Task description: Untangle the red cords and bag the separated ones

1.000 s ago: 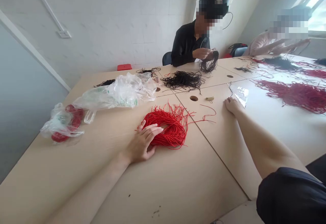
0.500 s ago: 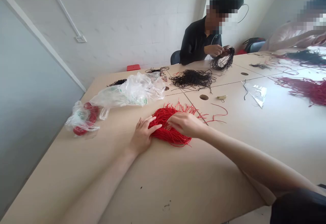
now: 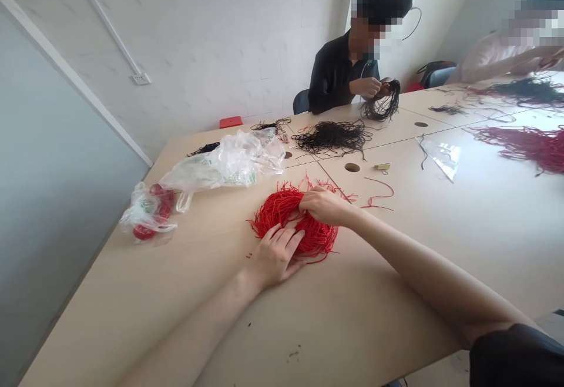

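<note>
A loose bundle of thin red cord (image 3: 288, 216) lies on the pale wooden table (image 3: 348, 322) in front of me. My right hand (image 3: 324, 207) grips the top of the bundle, with its fingers curled into the strands. Lower down, my left hand (image 3: 277, 256) presses on the near side of the cords with its fingers spread. A few loose red strands (image 3: 378, 196) lie to the right of the bundle.
Across the table, a co-worker's hands (image 3: 374, 88) work a black cord hank (image 3: 383, 107). A black cord pile (image 3: 333, 137), crumpled plastic bags (image 3: 224, 167), a bag with red cord (image 3: 147, 214), a small brass clip (image 3: 382, 167) and a dark red cord pile (image 3: 524, 147) lie around.
My left hand has moved right and onto the near side of the bundle. The red cords now spread wider, and my right hand still sits on top of them.
</note>
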The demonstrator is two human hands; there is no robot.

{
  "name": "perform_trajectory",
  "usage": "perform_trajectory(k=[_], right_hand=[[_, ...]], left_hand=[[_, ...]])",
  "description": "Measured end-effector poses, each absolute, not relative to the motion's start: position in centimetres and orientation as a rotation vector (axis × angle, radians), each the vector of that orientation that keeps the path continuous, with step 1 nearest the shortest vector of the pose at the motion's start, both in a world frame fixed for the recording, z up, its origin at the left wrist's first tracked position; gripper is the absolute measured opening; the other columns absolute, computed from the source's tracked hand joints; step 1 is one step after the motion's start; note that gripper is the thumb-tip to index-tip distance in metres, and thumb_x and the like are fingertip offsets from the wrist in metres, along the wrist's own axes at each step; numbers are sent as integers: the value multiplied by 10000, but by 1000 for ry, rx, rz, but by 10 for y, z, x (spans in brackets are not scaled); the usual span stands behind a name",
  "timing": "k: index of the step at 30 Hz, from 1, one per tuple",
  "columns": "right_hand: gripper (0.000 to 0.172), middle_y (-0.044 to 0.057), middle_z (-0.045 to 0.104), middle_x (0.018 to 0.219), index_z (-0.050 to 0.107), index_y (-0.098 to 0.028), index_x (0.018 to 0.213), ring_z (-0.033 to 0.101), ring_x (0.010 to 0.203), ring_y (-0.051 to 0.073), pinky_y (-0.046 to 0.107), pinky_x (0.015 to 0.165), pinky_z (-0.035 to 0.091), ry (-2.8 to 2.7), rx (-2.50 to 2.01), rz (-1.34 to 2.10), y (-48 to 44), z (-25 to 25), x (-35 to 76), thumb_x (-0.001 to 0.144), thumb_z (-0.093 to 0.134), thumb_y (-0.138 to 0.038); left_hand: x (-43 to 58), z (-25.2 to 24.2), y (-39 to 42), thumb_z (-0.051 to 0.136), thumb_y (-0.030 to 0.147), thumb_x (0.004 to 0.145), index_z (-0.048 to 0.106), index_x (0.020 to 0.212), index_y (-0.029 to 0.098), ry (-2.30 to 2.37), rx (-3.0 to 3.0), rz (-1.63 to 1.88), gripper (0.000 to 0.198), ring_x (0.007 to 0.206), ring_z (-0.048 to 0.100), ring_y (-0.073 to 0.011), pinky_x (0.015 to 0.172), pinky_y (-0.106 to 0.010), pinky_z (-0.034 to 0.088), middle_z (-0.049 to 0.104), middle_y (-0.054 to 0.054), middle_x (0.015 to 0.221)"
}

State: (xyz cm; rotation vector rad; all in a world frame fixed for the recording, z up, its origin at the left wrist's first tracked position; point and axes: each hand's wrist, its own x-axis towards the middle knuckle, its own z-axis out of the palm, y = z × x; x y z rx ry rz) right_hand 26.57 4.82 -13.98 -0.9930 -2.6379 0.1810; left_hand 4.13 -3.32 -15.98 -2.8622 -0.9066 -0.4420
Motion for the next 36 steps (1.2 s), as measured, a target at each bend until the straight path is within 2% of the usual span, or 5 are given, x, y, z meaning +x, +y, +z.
perform_trajectory(k=[10,16,23,28,36], right_hand=[[345,47,701,905,689,-196,897,604,889,193,366,913,395,-2586,-1020,138,58,-142,290,814,417,-1],[271,96,653,1041,591,-168,1091,576,974,218,353,880,416,-2407,-975,122,17,-126,245,980,408,-334],[466,94,630,925,572,-158,973,588,824,249,350,720,467,-2606,-1124,162,6,-154,217,786,633,-580],[199,144,613,1043,563,-120,1078,581,915,235,335,766,468,-2542,-1231,116,12,-155,213,905,463,-131],[253,77,673,950,628,-177,1005,601,886,190,354,877,445,-2525,-804,273,25,-133,240,981,382,-228]], left_hand=[[5,-156,6,516,246,922,690,841,220,-1081,-2875,-1012,194,925,644,-167,1018,-413,426,698,-33,995],[7,-154,3,388,202,963,550,1203,210,-1421,-2708,-1440,290,1241,493,-217,1070,-431,382,557,-94,1285],[-1,-161,14,336,234,989,541,1184,200,-1580,-2414,-1748,285,1171,533,-214,1026,-425,414,588,-99,1194],[2,-152,3,433,184,929,532,1191,190,-1355,-2341,-1597,280,1198,510,-251,1044,-477,383,567,-125,1223],[26,-153,-18,514,164,883,461,1310,186,-902,-2744,-861,431,1257,501,-246,1092,-463,354,590,-130,1281]])
